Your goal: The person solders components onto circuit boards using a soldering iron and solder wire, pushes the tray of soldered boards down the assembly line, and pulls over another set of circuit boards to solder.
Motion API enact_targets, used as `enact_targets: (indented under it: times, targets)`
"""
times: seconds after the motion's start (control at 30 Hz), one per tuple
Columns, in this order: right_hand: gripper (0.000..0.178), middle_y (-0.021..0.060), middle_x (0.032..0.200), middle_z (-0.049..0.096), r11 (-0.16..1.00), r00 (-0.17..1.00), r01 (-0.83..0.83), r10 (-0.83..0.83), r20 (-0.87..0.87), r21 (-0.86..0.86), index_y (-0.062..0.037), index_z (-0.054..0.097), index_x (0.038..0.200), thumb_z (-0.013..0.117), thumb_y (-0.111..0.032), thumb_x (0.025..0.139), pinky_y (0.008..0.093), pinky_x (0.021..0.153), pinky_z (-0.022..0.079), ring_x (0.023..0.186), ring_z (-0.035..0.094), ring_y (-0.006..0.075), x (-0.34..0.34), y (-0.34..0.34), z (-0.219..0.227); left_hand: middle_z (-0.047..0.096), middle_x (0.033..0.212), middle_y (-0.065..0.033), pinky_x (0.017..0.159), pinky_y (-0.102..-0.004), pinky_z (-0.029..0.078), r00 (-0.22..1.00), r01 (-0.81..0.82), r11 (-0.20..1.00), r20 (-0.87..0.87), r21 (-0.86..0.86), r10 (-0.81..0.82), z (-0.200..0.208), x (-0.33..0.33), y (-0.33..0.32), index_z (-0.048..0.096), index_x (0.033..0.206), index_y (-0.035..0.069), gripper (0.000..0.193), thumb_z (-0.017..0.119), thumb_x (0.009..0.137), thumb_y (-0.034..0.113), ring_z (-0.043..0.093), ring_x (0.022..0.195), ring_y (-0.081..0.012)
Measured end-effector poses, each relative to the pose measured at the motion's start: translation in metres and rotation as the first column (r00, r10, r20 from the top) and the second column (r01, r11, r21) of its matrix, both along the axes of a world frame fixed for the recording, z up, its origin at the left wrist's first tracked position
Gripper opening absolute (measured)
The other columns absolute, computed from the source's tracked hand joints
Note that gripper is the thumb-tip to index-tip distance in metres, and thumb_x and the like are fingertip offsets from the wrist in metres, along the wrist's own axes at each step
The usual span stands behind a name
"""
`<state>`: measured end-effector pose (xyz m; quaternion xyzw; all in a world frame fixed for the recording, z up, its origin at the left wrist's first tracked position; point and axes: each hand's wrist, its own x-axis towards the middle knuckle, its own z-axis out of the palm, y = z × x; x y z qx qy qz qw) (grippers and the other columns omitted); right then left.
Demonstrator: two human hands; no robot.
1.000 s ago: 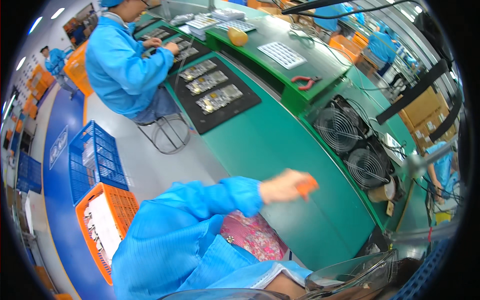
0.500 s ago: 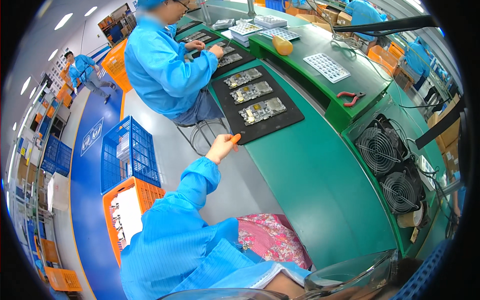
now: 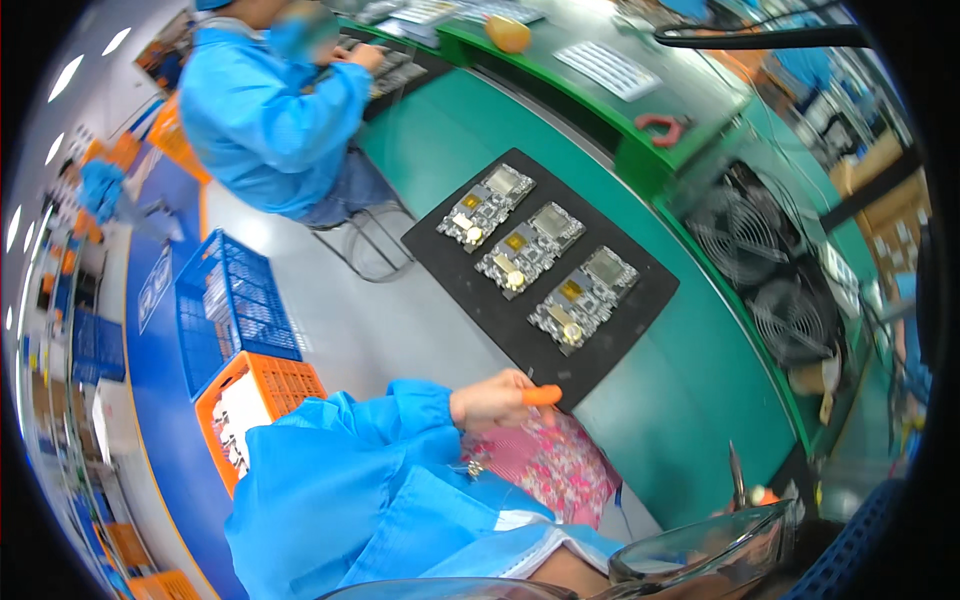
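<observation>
My left hand (image 3: pixel 497 401) is closed at the near corner of a black mat (image 3: pixel 625 320), an orange finger cot on one finger; the thumb side is partly hidden. Three grey circuit boards (image 3: pixel 585 300) lie in a slanted row on the mat, each with a gold square, a metal shield and a round pale part. At the lower right, my right hand (image 3: pixel 768 497) shows only a little, with an orange-covered fingertip. Upright beside that fingertip is a thin pointed metal tool (image 3: pixel 738 475), apparently in its grip. Eyeglasses hide most of this hand.
The green bench (image 3: pixel 670 430) carries the mat. Fans (image 3: pixel 790 320) with wire guards, red-handled pliers (image 3: pixel 662 130) and a white tray (image 3: pixel 607 68) sit along its right. A co-worker (image 3: pixel 265 110) in blue sits ahead. Blue (image 3: pixel 240 310) and orange crates (image 3: pixel 285 385) stand left.
The black mat with its three boards has come nearer and turned, with my left hand at its corner. The right fingertip and pointed tool have come into view at the lower right.
</observation>
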<state>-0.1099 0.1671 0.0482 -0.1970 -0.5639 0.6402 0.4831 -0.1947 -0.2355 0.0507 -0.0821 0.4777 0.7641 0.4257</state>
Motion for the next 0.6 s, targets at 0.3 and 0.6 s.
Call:
enact_targets:
  times: [0.3, 0.6]
  targets:
    - [0.040, 0.0219, 0.101, 0.054, 0.995, 0.990, 0.057, -0.047, -0.131, 0.075, 0.0064, 0.045, 0.113, 0.044, -0.015, 0.080, 0.0372, 0.082, 0.047, 0.087, 0.057, 0.0259, -0.015, -0.043, 0.028, 0.033, 0.045, 0.0079, 0.037, -0.0220, 0.014, 0.887, 0.378, 0.899, 0.191, 0.220, -0.420, 0.000, 0.038, 0.143, 0.062, 0.099, -0.002, 0.039, 0.049, 0.091, 0.034, 0.020, 0.037, -0.0028]
    - [0.031, 0.0154, 0.086, 0.056, 0.951, 0.964, -0.266, 0.258, 0.066, 0.159, 0.0058, 0.050, 0.094, 0.052, -0.021, 0.078, 0.0281, 0.069, 0.044, 0.075, 0.054, 0.0182, -0.033, -0.072, 0.051, 0.043, 0.123, -0.0106, 0.073, -0.0216, 0.035, 0.903, -0.120, 0.694, 0.369, 0.710, -0.221, 0.003, 0.010, 0.101, 0.051, 0.111, -0.002, 0.029, 0.045, 0.090, 0.017, 0.042, 0.080, -0.0058]
